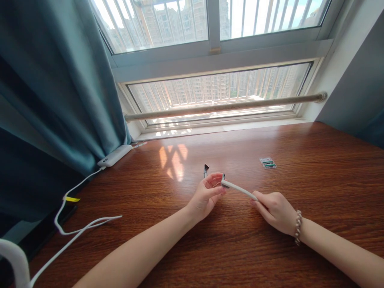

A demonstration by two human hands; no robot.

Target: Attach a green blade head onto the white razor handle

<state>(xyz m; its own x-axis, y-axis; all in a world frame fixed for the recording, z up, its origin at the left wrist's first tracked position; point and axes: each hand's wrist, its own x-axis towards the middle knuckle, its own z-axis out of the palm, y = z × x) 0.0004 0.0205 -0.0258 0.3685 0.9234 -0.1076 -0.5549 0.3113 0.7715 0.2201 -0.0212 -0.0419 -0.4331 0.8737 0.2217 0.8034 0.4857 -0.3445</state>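
A slim white handle with a short dark crosswise head, apparently a razor (pixel 240 189), is held above the wooden table between my two hands. My right hand (pixel 274 210), with a beaded bracelet at the wrist, is closed round the handle's lower end. My left hand (pixel 208 196) has its thumb and fingers around the dark head at the other end, palm turned toward it. Just beyond the left fingers lies a small dark-tipped item (pixel 206 169) with a thin metallic stem, its lower part hidden by the hand. A small clear pack (pixel 268 163) with green strips lies farther back on the right.
The brown wooden table (pixel 324 176) reaches to the window sill. At the left, a white power bank (pixel 115 156) lies by the blue curtain (pixel 69 72), with a white cable (pixel 70 233) trailing forward. A pale rail (pixel 228 107) crosses the window.
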